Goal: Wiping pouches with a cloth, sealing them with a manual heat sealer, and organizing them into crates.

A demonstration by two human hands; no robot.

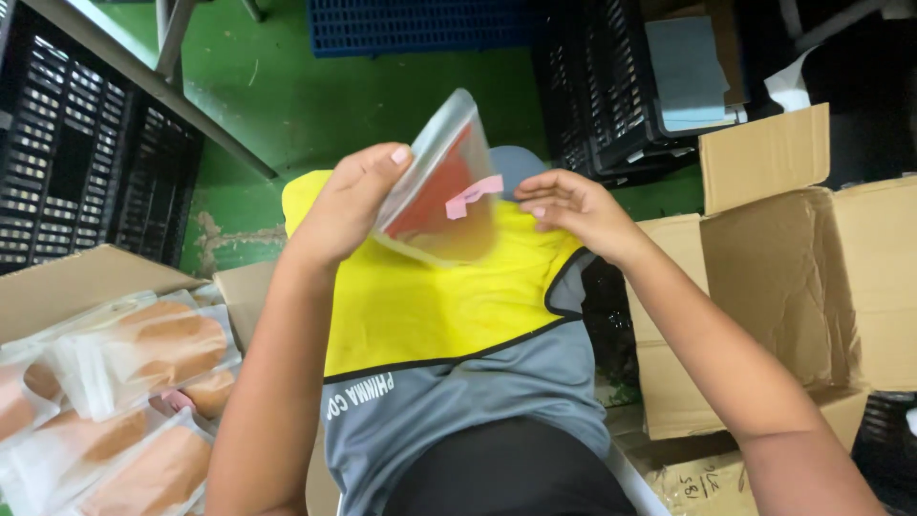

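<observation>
Pouch (pixel 441 186), clear plastic with orange contents and a pink tag (pixel 474 196), was raised over my yellow-and-grey garment (pixel 449 315); my left hand (pixel 351 203) clamped its left edge, my right hand (pixel 571 205) pinched nothing, just right of it. Open cardboard box (pixel 793 287) stood right.

Pouch (pixel 441 186) contents blurred behind cloudy plastic, left hand (pixel 349 201) fingers hidden behind pouch, bagged items (pixel 124 382) cut off by left edge, box (pixel 802 287) cut off at right.

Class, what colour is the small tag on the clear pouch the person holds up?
Pink: the tag on the clear pouch, seen in the head view.
</observation>
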